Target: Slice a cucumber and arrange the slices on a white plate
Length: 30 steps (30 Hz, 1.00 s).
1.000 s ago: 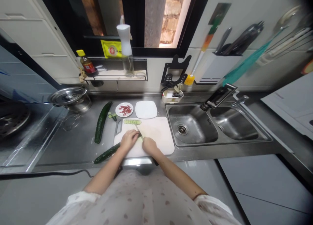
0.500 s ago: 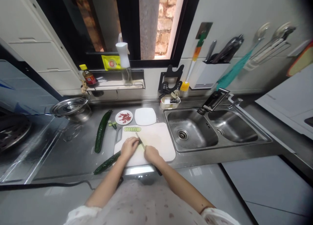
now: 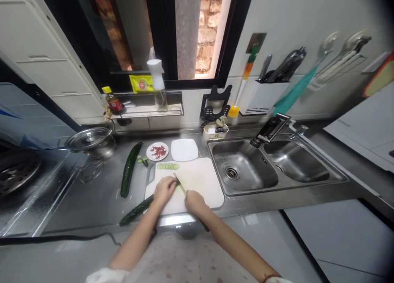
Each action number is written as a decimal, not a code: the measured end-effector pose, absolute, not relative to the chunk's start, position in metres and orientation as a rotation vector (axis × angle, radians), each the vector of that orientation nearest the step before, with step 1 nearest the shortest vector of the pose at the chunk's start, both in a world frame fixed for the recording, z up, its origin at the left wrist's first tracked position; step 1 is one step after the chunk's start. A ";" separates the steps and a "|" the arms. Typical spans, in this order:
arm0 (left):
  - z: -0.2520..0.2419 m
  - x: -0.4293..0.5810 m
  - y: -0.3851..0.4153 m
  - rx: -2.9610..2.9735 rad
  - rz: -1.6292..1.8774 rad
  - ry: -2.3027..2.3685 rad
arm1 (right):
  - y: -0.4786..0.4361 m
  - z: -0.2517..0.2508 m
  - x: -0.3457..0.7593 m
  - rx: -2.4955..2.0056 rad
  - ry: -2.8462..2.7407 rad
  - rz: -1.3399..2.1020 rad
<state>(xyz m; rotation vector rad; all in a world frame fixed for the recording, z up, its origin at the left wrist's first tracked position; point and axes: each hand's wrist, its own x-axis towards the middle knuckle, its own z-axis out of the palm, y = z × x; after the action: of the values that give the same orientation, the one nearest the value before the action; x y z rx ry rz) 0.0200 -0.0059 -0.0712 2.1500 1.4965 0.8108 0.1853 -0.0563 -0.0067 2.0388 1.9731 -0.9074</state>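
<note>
My left hand (image 3: 164, 190) is closed on a dark green cucumber (image 3: 136, 210), which runs under it from the counter onto the white cutting board (image 3: 205, 180). In my right hand (image 3: 195, 202) is a knife (image 3: 180, 184), its blade at the cucumber's cut end beside my left fingertips. A row of thin cucumber slices (image 3: 168, 166) lies along the board's far left part. Behind the board stand a small plate of chopped red bits (image 3: 158, 152) and a white square plate (image 3: 184, 150). A second, whole cucumber (image 3: 129, 171) rests on the counter to the left, near cucumber offcuts (image 3: 143, 160).
A double steel sink (image 3: 246, 170) with a black faucet (image 3: 269, 131) adjoins the board on the right. At the left stand a lidded pot (image 3: 92, 141) and a wire rack (image 3: 89, 172). Behind, a wall shelf (image 3: 144, 110) holds a sauce bottle (image 3: 112, 99) and a spray bottle (image 3: 158, 83).
The whole view has shifted slightly, so things sit a little lower. The knife blade has turned a little and stays close to my left fingertips. Both hands keep their grip.
</note>
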 end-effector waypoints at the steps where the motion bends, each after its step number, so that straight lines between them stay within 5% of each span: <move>1: -0.071 0.020 -0.006 2.148 0.809 1.494 | -0.055 -0.008 0.184 2.032 1.994 -0.899; 30: -0.072 0.019 -0.006 2.094 0.809 1.509 | -0.068 -0.013 0.191 2.016 2.013 -0.867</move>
<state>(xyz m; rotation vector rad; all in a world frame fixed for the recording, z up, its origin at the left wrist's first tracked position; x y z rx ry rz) 0.0191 -0.0058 -0.0722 2.0942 1.5090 0.8092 0.1914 -0.0678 -0.0131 2.0158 2.0129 -0.8673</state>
